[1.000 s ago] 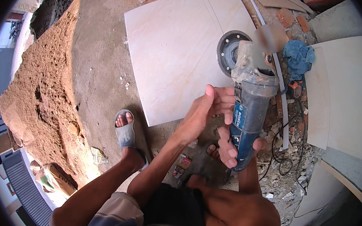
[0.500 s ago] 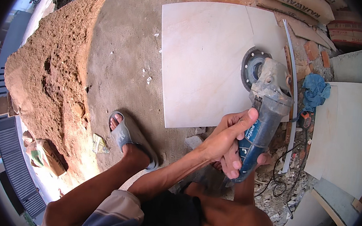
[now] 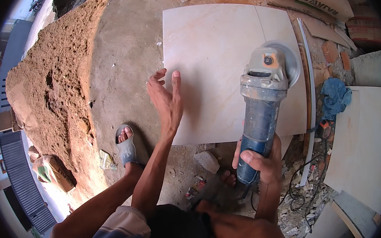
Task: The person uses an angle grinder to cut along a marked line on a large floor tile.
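My right hand (image 3: 266,164) is wrapped round the lower body of a blue and grey angle grinder (image 3: 261,107). The grinder's cutting disc (image 3: 286,64) stands on edge to the right of its head and looks smeared, as if spinning. Below it lies a large pale tile (image 3: 210,43) with a thin straight line running down from its far edge, toward the disc. Whether the disc touches the tile I cannot tell. My left hand (image 3: 167,96) hovers over the tile's left edge, fingers apart, holding nothing.
Right of the tile run a long white strip (image 3: 309,84), a crumpled blue cloth (image 3: 335,95) and a black cable (image 3: 299,199). Another pale tile (image 3: 365,139) lies beyond. Filled sacks (image 3: 318,5) sit at the far right, a sand heap (image 3: 59,62) at left. My sandalled foot (image 3: 127,143) is near the tile.
My left hand has let go of the grinder and moved left over the tile. The grinder has turned more upright in my right hand, and its disc has gone from sharp to blurred.
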Tool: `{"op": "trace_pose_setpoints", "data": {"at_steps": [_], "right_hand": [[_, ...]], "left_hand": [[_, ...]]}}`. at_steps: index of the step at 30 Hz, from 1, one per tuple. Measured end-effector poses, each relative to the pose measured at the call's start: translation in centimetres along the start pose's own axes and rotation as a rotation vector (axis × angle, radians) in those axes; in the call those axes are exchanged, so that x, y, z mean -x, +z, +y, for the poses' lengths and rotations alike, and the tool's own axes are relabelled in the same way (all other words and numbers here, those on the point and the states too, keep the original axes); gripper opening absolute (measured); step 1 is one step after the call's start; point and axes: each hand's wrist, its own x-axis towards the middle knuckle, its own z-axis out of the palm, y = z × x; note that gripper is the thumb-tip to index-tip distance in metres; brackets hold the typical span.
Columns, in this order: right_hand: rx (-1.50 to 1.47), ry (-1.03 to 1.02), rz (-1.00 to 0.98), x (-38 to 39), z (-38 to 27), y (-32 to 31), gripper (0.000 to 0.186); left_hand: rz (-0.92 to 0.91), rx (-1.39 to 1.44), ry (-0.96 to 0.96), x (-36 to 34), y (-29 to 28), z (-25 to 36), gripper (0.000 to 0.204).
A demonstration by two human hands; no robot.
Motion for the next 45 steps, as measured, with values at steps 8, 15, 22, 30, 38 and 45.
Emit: {"op": "trace_pose_setpoints", "data": {"at_steps": [8, 15, 22, 30, 38, 45], "right_hand": [[0.393, -0.09, 0.122, -5.5, -0.5, -0.7, 0.059], [0.688, -0.164, 0.181, -9.1, -2.0, -1.7, 0.061], [0.813, -0.181, 0.135, -15.9, -3.1, -2.5, 0.067], [0.852, -0.27, 0.204, -24.1, -3.1, -5.6, 0.062], [0.895, -0.292, 0.207, -26.6, -3.4, -6.7, 0.06], [0.85, -0.241, 0.177, -27.0, -2.8, -4.9, 0.059]], "left_hand": [[-0.357, 0.262, -0.23, -2.9, 1.0, -5.6, 0.051], [-0.296, 0.352, -0.3, -0.2, -0.1, -4.3, 0.048], [-0.286, 0.313, -0.364, 0.3, -1.4, -5.6, 0.048], [-0.286, 0.169, -0.469, -0.7, -1.0, -5.1, 0.04], [-0.279, 0.026, -0.526, -0.4, -2.4, -5.5, 0.045], [-0.23, -0.025, -0.473, -0.4, -2.6, -5.7, 0.048]]}}
